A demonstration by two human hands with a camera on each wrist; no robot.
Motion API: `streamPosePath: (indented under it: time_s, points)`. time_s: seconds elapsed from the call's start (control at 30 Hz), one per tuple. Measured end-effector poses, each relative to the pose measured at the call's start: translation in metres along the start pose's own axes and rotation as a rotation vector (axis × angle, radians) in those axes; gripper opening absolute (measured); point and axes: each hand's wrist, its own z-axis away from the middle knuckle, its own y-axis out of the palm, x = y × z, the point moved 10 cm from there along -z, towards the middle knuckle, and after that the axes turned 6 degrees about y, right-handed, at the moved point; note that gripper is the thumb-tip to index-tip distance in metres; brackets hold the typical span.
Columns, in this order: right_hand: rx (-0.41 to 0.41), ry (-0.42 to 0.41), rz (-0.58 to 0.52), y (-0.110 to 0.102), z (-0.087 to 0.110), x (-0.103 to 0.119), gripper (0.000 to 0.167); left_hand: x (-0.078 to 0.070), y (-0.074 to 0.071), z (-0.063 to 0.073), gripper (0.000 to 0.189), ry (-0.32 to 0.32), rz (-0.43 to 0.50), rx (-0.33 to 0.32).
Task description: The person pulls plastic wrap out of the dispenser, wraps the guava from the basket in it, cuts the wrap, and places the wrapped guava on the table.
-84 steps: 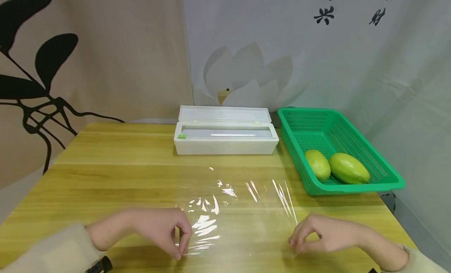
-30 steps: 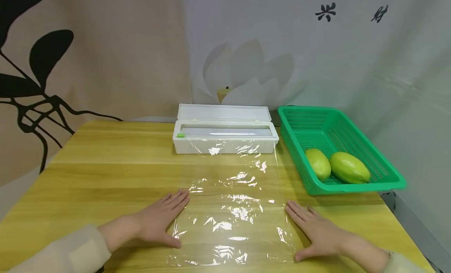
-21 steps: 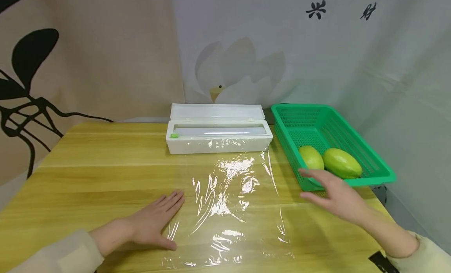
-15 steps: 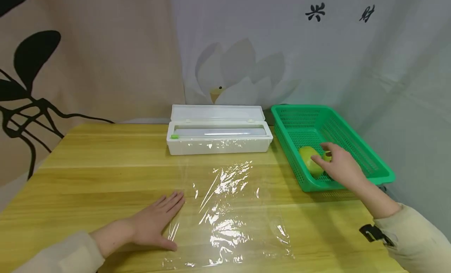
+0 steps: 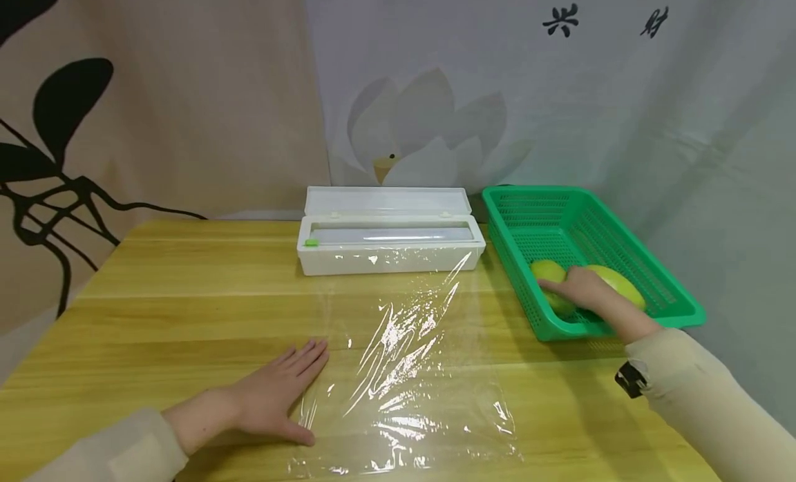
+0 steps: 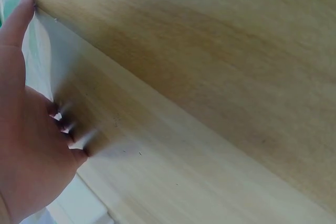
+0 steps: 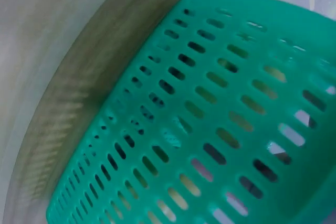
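Note:
My left hand (image 5: 267,399) lies palm down, fingers straight, on the left edge of a clear sheet of cling film (image 5: 404,378) spread over the table. In the left wrist view, its fingers (image 6: 79,156) rest at the wood surface. My right hand (image 5: 584,290) reaches into the green basket (image 5: 513,275). Its thumb lies across the left yellow-green, mango-shaped fruit (image 5: 547,269), and the other fingers go down between the two fruits, partly hidden. The second fruit (image 5: 624,288) sits just right of that hand. In the right wrist view, the slotted basket wall (image 7: 210,93) hides the hand.
A white cling film dispenser box (image 5: 392,261) with its lid raised stands at the back middle, a green slider (image 5: 311,242) at its left end. The film runs from its front towards me. A printed curtain (image 5: 423,88) hangs behind the table (image 5: 205,275).
Both hands first pinched the film's corners, then lay flat on it. My right hand lifted off, moved right into the basket and came down over the left fruit; the left hand stayed.

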Motion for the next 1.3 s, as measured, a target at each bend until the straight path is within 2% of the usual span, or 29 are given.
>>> streamPosePath:
  time_s: [0.17, 0.37, 0.57, 0.7, 0.87, 1.1, 1.3]
  points:
    - [0.017, 0.009, -0.022, 0.005, -0.006, -0.001, 0.086, 0.0, 0.0, -0.001, 0.117, 0.001, -0.006, 0.005]
    - [-0.022, -0.003, -0.046, -0.001, -0.005, -0.002, 0.087, -0.001, 0.0, -0.001, 0.117, 0.003, -0.001, 0.004]
    - [-0.15, -0.049, -0.206, -0.02, 0.0, -0.001, 0.091, -0.001, 0.001, -0.001, 0.117, -0.005, 0.003, 0.009]
    - [-0.185, -0.088, -0.327, -0.027, 0.003, -0.001, 0.087, -0.001, 0.0, -0.001, 0.117, -0.001, -0.001, 0.004]
    - [-0.192, -0.109, -0.401, -0.036, 0.011, 0.001, 0.085, 0.0, 0.0, -0.001, 0.116, 0.0, -0.001, 0.003]
    - [-0.166, -0.09, -0.5, -0.05, 0.029, 0.009, 0.088, -0.001, -0.001, -0.001, 0.116, 0.009, -0.004, -0.004]
    - [-0.176, -0.122, -0.579, -0.06, 0.04, 0.02, 0.085, 0.0, 0.0, -0.001, 0.116, 0.007, 0.015, -0.002]
